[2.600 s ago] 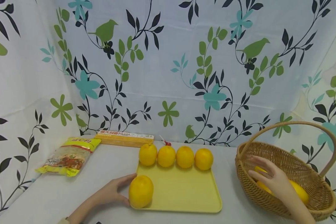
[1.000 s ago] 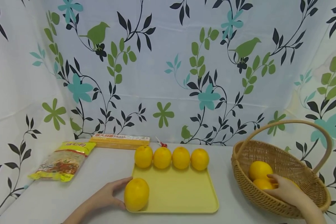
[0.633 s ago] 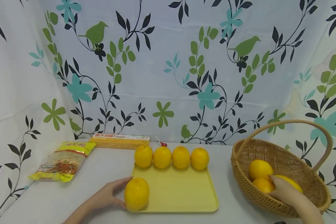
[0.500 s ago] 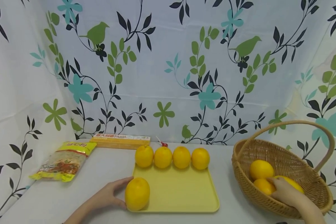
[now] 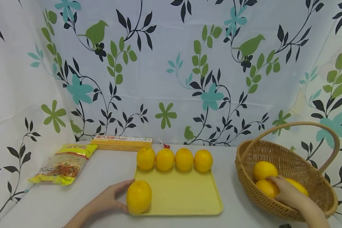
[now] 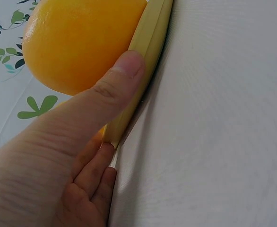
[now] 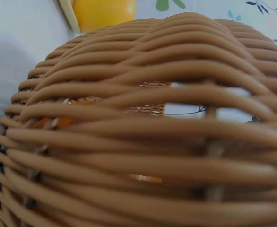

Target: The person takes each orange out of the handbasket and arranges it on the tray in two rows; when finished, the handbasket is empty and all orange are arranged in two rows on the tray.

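My left hand (image 5: 114, 198) lies along the left edge of the yellow tray (image 5: 188, 199), thumb on the rim and straight fingers at its corner in the left wrist view. Beside this hand, a large orange (image 5: 139, 197) stands in the tray's front left corner. My right hand (image 5: 288, 191) reaches into the wicker basket (image 5: 276, 152), fingers curled over the lower orange (image 5: 267, 189); its thumb is mostly hidden. Another orange (image 5: 265, 171) lies just behind, and a longer yellow fruit (image 5: 297, 186) is partly covered by the hand. Wickerwork (image 7: 167, 156) hides the right hand in its wrist view.
Several oranges (image 5: 165, 159) stand in a row along the tray's back edge. A yellow-ended food bag (image 5: 64, 164) and a long pasta box (image 5: 121, 144) lie at the back left. A small red item (image 5: 166, 146) sits behind the row. The basket's tall handle (image 5: 290, 125) arches over it.
My right hand has gone from hovering over the fruit down into the basket, and its fingers have shifted left over the lower orange. The left hand keeps its place at the tray.
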Available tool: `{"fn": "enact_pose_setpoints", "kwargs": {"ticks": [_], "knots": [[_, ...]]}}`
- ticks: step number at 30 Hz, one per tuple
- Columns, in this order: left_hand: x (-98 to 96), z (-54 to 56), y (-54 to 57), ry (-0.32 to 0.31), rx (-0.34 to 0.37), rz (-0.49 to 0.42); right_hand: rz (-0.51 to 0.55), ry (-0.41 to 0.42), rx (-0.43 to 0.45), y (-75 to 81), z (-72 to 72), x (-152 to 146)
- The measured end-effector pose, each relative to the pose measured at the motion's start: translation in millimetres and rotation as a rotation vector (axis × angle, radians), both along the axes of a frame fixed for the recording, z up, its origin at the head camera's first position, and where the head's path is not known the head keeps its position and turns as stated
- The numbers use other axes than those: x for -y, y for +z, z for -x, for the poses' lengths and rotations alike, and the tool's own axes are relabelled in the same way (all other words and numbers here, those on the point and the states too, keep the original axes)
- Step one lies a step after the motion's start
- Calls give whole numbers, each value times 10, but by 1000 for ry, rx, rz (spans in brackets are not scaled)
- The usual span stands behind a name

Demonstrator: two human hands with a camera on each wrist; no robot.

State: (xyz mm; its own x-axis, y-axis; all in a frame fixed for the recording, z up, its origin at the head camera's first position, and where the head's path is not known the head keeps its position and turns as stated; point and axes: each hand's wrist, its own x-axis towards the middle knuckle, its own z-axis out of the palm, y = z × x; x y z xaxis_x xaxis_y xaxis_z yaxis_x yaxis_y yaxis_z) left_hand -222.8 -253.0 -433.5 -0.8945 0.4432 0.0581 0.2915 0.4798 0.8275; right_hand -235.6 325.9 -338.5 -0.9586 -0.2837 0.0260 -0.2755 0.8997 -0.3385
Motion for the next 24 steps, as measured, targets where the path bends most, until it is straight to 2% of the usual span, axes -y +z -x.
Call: {"fn": "enact_pose_setpoints", "kwargs": {"ticks": [6, 11, 14, 20, 24], "knots": [[6, 11, 13, -9, -10, -2, -3, 76, -68, 29, -13, -14], [7, 4, 21, -12, -22, -2, 12, 85, -103, 50, -17, -2], [8, 3, 30, -3, -22, -1, 33, 62, -140, 76, -9, 22], [14, -5, 17, -31, -9, -29, -37, -51, -249, 97, -12, 36], [8, -13, 18, -34, 0, -38, 25, -119, -281, 123, -39, 28]]}}
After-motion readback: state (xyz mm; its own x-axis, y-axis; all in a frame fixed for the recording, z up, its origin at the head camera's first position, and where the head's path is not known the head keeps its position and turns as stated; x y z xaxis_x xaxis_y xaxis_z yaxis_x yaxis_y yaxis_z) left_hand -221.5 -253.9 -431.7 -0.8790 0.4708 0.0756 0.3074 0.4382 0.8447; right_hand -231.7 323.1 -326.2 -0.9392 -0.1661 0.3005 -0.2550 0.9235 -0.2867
